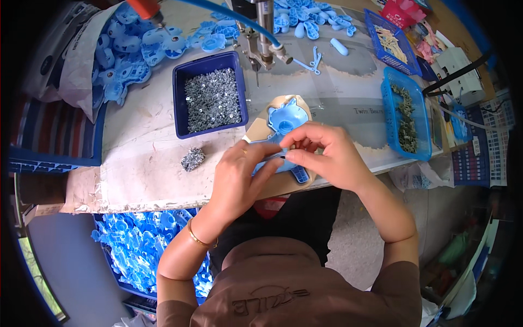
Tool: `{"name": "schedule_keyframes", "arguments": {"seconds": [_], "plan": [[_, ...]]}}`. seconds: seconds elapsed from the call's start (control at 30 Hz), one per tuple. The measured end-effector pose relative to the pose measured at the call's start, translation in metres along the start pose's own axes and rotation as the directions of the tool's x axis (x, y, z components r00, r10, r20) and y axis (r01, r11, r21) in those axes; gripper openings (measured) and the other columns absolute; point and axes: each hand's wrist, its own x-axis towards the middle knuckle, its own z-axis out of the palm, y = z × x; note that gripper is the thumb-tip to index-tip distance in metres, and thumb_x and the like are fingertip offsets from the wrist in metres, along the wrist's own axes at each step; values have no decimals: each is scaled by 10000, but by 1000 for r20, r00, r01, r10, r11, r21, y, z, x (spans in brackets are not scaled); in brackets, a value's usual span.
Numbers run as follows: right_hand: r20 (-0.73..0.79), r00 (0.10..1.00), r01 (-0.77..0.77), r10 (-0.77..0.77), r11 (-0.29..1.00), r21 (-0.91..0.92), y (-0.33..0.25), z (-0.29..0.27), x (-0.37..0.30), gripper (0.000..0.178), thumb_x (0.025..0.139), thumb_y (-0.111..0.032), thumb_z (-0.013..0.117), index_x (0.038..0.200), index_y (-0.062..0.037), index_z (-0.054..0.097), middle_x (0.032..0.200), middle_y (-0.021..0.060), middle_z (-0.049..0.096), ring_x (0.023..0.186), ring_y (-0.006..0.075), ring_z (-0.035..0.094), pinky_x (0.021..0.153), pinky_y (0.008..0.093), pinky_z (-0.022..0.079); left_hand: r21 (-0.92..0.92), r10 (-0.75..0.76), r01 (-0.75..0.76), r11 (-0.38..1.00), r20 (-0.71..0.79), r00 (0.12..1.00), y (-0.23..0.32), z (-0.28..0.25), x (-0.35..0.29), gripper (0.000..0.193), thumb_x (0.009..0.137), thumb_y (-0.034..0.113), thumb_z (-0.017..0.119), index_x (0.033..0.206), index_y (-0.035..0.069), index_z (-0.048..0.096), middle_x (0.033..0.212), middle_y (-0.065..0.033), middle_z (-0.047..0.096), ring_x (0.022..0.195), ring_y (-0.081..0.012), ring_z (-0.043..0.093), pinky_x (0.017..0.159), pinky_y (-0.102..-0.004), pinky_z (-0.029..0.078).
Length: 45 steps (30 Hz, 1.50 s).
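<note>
Under hands (237, 171) (335, 155), blue shell (284, 128) endwise, head (290, 113) away

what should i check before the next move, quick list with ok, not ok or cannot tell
1. Blue plastic part on the tan holder: ok, it lies there.
2. Both hands at the work: ok, the left hand and right hand meet over the near end of the holder.
3. Small piece at the fingertips properly seated: cannot tell, the fingers hide most of it.
4. Metal machine apart from the hands: ok, it hangs beyond them.
5. Small metal pieces all inside the purple tray: not ok, a loose pile sits outside it.
</note>
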Motion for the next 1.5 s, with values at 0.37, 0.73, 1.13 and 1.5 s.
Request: {"name": "schedule_keyframes", "arguments": {"seconds": [0.37, 0.73, 1.13, 1.5], "plan": [[21, 959, -282, 282, 959, -13, 28, -10, 17, 203, 861, -37, 720, 1039, 25, 647, 862, 38, 662, 771, 59, 619, 686, 207, 492, 338, 64, -26, 941, -102, 993, -24, 0, -3, 386, 699, 162, 801, 1050, 80, 660, 1067, -81, 631, 980, -302, 560, 875, -405, 461], [201, 930, -233, 308, 916, -327, 14, -17, 32, 206, 818, -35, 729, 1009, 17, 672, 872, 120, 727, 772, 139, 679, 700, 279, 522, 389, 64, -37, 921, -56, 996, -22, 1, -1, 226, 696, 152, 796, 881, 99, 677, 1047, -28, 624, 949, -270, 558, 831, -400, 458], [216, 939, -147, 268, 880, -452, 12, -16, 37, 130, 780, -75, 751, 882, -11, 704, 777, 112, 716, 701, 179, 674, 647, 322, 503, 440, 38, -22, 898, -28, 999, -17, 1, -1, 150, 713, 181, 797, 822, 120, 713, 1070, -10, 623, 979, -258, 558, 821, -394, 438], [246, 969, 179, 29, 607, -775, 14, -13, 49, 126, 680, -128, 803, 773, -89, 728, 882, 67, 598, 953, 274, 577, 787, 398, 482, 556, 77, -35, 830, -53, 996, -14, 3, -1, 101, 743, 207, 779, 799, 131, 746, 1073, 9, 622, 982, -250, 546, 802, -385, 416]]}}
